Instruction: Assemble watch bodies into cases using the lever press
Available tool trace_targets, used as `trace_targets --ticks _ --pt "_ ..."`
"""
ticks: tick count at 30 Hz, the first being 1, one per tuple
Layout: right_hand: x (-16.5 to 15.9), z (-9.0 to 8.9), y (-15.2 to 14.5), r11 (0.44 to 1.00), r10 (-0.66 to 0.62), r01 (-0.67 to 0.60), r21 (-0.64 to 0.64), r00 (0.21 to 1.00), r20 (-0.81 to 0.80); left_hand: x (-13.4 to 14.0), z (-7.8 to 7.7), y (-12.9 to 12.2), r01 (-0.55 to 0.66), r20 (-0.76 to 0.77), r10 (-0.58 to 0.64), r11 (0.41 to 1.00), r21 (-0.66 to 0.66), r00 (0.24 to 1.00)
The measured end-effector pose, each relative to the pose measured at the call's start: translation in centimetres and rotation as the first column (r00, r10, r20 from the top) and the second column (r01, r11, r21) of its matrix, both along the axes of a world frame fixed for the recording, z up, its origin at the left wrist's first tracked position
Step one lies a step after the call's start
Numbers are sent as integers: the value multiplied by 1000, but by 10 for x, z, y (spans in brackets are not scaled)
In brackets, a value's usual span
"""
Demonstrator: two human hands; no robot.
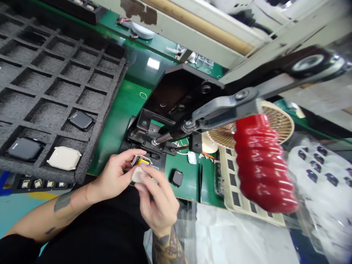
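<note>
My left hand [113,176] pinches a small open smartwatch case [142,160] with a light rim and a yellow part inside. In my right hand [161,200], between thumb and fingers, is a cream watch cover [136,175]. The cover is held right beside the case, on the side nearer my body; whether the two touch is hard to tell. Just beyond my hands stands a black press fixture [145,126] with a metal toggle linkage and a large red grip handle [262,165]. To the right of my right hand, a dark watch case [176,177] lies on the green mat.
A black foam tray [95,143] at left holds dark watch cases [81,120] and a cream one [64,158]. Black tweezers [200,181], a beige slotted tray [228,190] and a round fan [277,117] are at right. A shelf beam [198,29] crosses overhead.
</note>
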State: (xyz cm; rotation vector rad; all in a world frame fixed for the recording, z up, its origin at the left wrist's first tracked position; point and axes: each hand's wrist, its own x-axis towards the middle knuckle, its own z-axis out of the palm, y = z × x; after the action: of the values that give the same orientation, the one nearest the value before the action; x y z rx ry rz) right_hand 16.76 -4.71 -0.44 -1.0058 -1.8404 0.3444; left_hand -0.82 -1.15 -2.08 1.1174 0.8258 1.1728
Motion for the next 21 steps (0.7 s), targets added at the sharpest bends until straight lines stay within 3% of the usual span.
trace_targets --ticks 7,12,14,17,21 --pt "16 -1 24 995 -71 63 77 993 98 -10 3 -3 126 19 -125 992 -30 992" --pt "8 -6 27 999 6 -11 47 995 102 -5 2 1 0 -15 0 1000 -19 1000" --pt "8 -9 24 1000 -19 19 12 999 37 -4 3 2 -34 -11 34 999 -14 999" --pt "11 -11 19 990 -100 91 -111 992 -74 -4 6 3 7 59 -6 1000 -15 998" --pt "11 -6 19 973 -83 46 -227 984 -157 -6 8 0 35 48 -37 998 45 998"
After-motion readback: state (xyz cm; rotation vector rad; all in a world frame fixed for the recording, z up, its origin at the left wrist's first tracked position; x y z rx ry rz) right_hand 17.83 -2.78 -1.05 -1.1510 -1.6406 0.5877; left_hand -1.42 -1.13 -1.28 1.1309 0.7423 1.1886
